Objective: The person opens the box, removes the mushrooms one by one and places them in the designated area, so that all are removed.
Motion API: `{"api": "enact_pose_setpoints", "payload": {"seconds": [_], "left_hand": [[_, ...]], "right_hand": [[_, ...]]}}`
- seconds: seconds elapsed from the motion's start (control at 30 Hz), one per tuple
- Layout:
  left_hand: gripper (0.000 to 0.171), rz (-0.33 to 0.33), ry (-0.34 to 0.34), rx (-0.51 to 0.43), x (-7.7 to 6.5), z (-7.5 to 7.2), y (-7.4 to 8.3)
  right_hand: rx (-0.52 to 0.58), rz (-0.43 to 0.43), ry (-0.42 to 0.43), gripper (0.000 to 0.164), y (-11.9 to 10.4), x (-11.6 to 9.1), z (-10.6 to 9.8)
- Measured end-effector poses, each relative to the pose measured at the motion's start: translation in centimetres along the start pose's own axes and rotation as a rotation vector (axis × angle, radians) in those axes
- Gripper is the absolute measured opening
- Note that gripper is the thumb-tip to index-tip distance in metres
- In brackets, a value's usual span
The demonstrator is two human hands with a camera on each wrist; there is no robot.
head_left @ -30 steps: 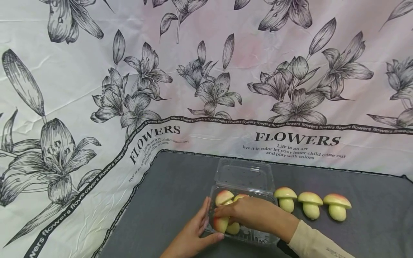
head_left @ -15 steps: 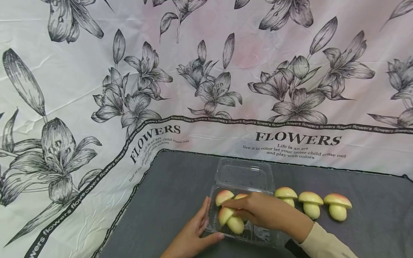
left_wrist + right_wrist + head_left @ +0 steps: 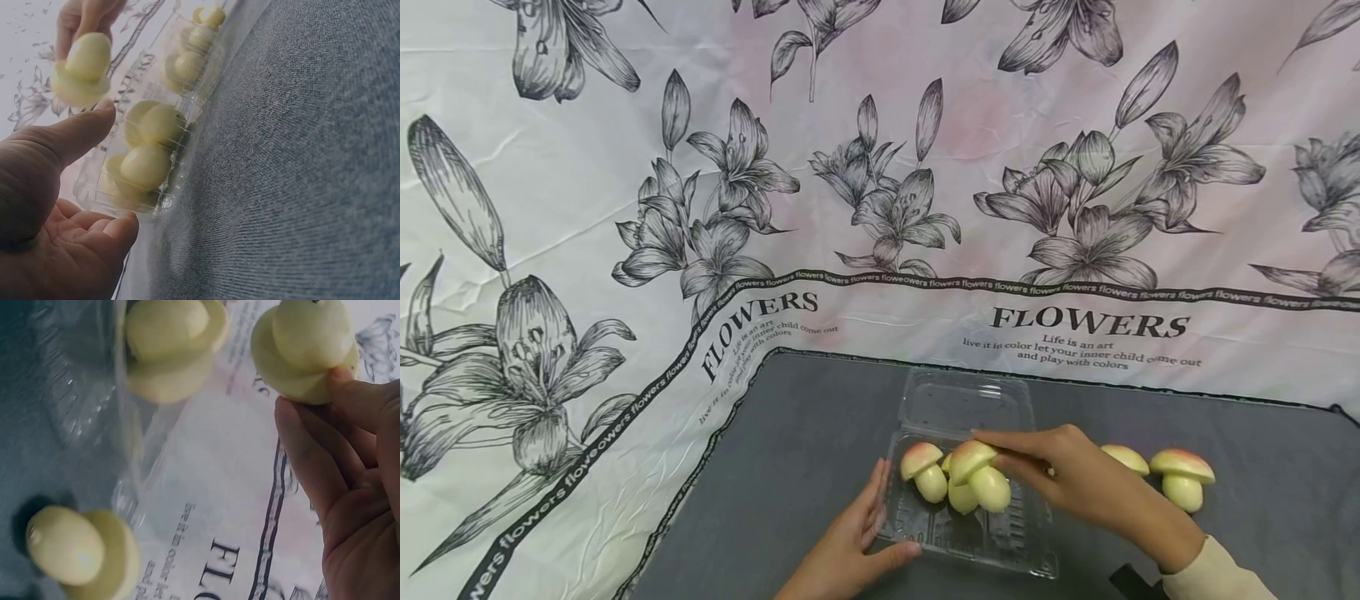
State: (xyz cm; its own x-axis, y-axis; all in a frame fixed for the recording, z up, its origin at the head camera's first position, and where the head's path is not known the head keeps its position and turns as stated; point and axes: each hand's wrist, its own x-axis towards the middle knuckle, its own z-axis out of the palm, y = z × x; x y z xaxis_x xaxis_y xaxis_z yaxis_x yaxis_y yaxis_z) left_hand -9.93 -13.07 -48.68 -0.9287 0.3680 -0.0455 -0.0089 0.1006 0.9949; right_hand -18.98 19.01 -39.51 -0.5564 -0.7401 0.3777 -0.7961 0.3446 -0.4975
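My right hand (image 3: 1067, 467) pinches a mushroom-shaped piece (image 3: 981, 479) by its cap, pale yellow-green with a reddish top, above a clear plastic clamshell container (image 3: 917, 533). The right wrist view shows thumb and fingers on the cap of this held mushroom (image 3: 312, 337), stem up in that view. Inside the container lie another mushroom (image 3: 925, 473) at the left and one (image 3: 961, 497) partly hidden behind the held piece. My left hand (image 3: 850, 542) rests at the container's near left corner, thumb at the front and fingers along the side. In the left wrist view its thumb is extended (image 3: 78, 134).
Right of the container, two similar mushrooms (image 3: 1182, 479) (image 3: 1123, 458) show on the grey tabletop (image 3: 797, 442); my right hand hides the spot beside them. The container's lid (image 3: 966, 404) is folded back. A flower-print cloth (image 3: 880, 317) hangs behind the table.
My right hand has lifted the mushroom from the container's front left and moved it rightward, turning it to show cap up. The left hand has stayed in place.
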Motion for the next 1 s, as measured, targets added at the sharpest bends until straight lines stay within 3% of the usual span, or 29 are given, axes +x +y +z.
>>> {"api": "enact_pose_setpoints", "payload": {"seconds": [0.37, 0.73, 1.0], "left_hand": [[0.107, -0.027, 0.007, 0.027, 0.0, -0.2, 0.3], [0.109, -0.047, 0.019, 0.021, -0.1, 0.1, 0.3], [0.108, -0.055, 0.012, 0.02, -0.1, 0.0, 0.5]], "right_hand": [[-0.101, 0.013, 0.168, 0.051, 0.7, -2.5, -1.3], [-0.125, 0.05, 0.239, 0.056, 1.4, -5.4, -2.3], [-0.234, 0.175, 0.267, 0.053, 1.6, -7.3, -2.9]]}}
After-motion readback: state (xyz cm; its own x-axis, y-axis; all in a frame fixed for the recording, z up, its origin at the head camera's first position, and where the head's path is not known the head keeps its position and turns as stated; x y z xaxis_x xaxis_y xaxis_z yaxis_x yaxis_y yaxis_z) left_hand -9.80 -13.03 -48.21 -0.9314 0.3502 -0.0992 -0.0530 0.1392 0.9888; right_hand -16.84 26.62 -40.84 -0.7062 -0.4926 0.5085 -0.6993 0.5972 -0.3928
